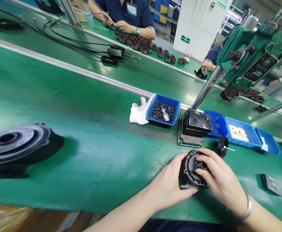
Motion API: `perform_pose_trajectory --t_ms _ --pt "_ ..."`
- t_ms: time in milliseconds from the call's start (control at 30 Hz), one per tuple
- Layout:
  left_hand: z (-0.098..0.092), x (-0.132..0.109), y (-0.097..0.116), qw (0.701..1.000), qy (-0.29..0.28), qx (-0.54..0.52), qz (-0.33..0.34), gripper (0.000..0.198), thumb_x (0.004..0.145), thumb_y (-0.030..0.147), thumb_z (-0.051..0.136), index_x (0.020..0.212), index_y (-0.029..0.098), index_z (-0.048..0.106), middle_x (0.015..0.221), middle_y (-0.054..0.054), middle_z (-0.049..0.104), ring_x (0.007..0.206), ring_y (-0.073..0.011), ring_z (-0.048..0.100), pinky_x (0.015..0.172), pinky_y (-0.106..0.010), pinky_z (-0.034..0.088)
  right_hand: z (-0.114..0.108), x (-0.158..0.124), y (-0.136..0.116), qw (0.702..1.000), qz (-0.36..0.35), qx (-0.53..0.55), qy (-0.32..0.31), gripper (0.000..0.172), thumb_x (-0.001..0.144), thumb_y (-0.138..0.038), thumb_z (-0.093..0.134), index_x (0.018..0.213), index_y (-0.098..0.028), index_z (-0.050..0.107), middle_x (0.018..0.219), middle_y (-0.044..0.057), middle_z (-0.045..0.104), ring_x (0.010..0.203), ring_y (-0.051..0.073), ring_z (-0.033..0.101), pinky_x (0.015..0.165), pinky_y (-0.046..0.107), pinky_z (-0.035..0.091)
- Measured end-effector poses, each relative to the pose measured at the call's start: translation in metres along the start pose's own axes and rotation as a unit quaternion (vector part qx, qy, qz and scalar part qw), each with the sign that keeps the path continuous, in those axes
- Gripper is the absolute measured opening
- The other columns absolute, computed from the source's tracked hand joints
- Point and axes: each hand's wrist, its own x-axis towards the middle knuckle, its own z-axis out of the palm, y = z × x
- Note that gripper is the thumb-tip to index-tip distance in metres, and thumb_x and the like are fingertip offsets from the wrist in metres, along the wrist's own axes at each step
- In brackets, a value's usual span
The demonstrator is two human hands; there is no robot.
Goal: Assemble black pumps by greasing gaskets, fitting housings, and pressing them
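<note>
Green surface (95, 167); press nameplate (260, 67) illegible; arrowed sign (185, 39) on white pillar (191, 19). Left hand (166, 180) grips black housing (188, 175); right hand (224, 180) pinches the central tube (203, 165).

Left stretch: tons of room, bare surface (102, 167) from the left hand (166, 182) over to the big black casting (34, 137).
Press: yeah, the press base (188, 138) blocks straight ahead, and the press head (254, 59) looms above and right of it.
Blue bin (176, 113): this plus the white glove (138, 115) clutter the ahead-left route.
Right side: decent lane between round black part (221, 146) and black block (271, 184).
</note>
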Motion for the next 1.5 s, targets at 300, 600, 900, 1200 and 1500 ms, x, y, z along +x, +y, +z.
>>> perform_pose_trajectory --t_ms 300,600,900,1200,1500 --pt "0.000 0.001 -0.001 1.000 0.009 -0.026 0.009 0.084 0.066 0.028 0.079 0.137 0.023 0.036 0.136 -0.011 0.056 0.122 -0.0287 0.058 0.103 -0.045 0.052 0.008 -0.005 0.008 0.998 0.019 0.063 0.010 0.028 0.095 -0.028 0.057 0.123 -0.025 0.055 0.137 0.009 0.055 0.128 0.021 0.053 0.107 0.038 0.048" --pt "0.000 -0.001 0.001 0.999 0.008 -0.031 0.003 0.085 0.064 0.023 0.081 0.137 0.021 0.037 0.135 -0.011 0.057 0.123 -0.0287 0.058 0.105 -0.045 0.050 0.007 -0.004 0.013 0.997 0.015 0.076 -0.001 0.026 0.095 -0.027 0.057 0.121 -0.025 0.057 0.136 0.010 0.056 0.127 0.021 0.054 0.106 0.038 0.049" --pt "-0.001 0.000 0.001 1.000 0.007 -0.026 0.001 0.086 0.064 0.023 0.081 0.137 0.020 0.037 0.136 -0.012 0.057 0.123 -0.0292 0.058 0.105 -0.046 0.049 0.008 -0.004 0.014 0.998 0.003 0.061 -0.006 0.027 0.095 -0.029 0.058 0.121 -0.024 0.057 0.135 0.012 0.056 0.126 0.024 0.056 0.104 0.042 0.051" --pt "0.000 0.000 0.002 0.999 0.017 -0.030 0.007 0.082 0.063 0.023 0.081 0.135 0.022 0.040 0.133 -0.011 0.059 0.120 -0.0294 0.060 0.103 -0.046 0.051 0.015 -0.008 0.011 0.999 0.021 0.042 0.023 0.026 0.095 -0.028 0.057 0.120 -0.024 0.057 0.135 0.011 0.056 0.125 0.022 0.056 0.104 0.040 0.051" --pt "0.000 0.001 0.000 0.999 0.017 -0.039 0.006 0.084 0.062 0.023 0.083 0.134 0.021 0.041 0.132 -0.011 0.059 0.121 -0.0286 0.059 0.104 -0.045 0.050 0.018 -0.010 0.006 0.998 0.036 0.043 0.037 0.025 0.095 -0.026 0.057 0.119 -0.024 0.057 0.135 0.010 0.056 0.127 0.021 0.055 0.107 0.038 0.048"
